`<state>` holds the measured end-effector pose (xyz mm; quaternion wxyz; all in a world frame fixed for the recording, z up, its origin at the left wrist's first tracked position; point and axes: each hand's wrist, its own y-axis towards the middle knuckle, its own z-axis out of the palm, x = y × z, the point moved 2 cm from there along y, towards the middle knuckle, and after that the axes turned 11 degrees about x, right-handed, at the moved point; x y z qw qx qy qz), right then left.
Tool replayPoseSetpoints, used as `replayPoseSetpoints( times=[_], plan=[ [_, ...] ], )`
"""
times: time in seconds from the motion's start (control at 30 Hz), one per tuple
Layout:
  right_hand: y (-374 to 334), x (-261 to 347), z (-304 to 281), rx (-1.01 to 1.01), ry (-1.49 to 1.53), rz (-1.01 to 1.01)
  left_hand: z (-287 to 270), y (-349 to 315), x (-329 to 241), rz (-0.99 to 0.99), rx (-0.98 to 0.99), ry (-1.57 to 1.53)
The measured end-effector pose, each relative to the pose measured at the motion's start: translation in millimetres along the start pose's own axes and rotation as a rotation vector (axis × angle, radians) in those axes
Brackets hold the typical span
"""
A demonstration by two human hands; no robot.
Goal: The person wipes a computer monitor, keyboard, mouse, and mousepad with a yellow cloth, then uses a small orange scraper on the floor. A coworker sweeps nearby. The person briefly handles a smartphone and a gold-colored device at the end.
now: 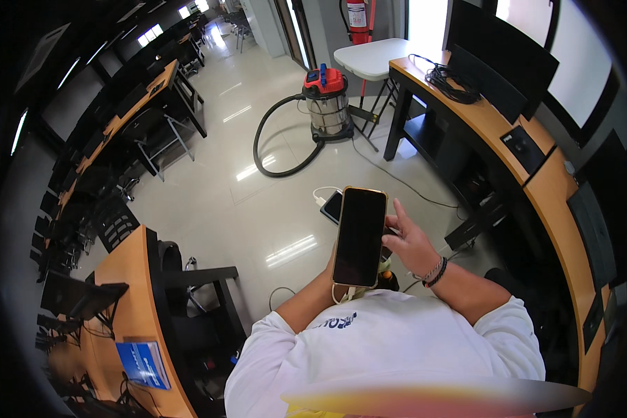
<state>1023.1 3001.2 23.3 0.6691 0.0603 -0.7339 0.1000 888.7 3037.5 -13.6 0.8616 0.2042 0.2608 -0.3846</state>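
A smartphone (359, 237) with a black screen and a gold edge stands in front of my chest, a white cable at its lower end. Behind it, the corner of a dark flat device (333, 207) shows, with a white cable plugged into its end. My right hand (412, 245) is at the phone's right side, index finger raised, thumb and other fingers bent about a dark edge that looks like the same device. My left forearm (318, 296) runs up behind the phone, which hides my left hand and whatever it holds.
A red-topped vacuum cleaner (325, 104) with a black hose stands ahead on the tiled floor. Wooden desks with monitors line the right (536, 184) and left (115, 268). A coiled black cable (453, 83), a white folding table (370, 59) and a blue book (143, 364) are also there.
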Motion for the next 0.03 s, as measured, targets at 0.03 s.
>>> replayPoseSetpoints(
  times=[0.03],
  plan=[
    [15.8,-3.5,-2.2,0.030,0.032,-0.066,-18.3,8.7,-7.6,-0.004,-0.045,-0.046]
  ],
)
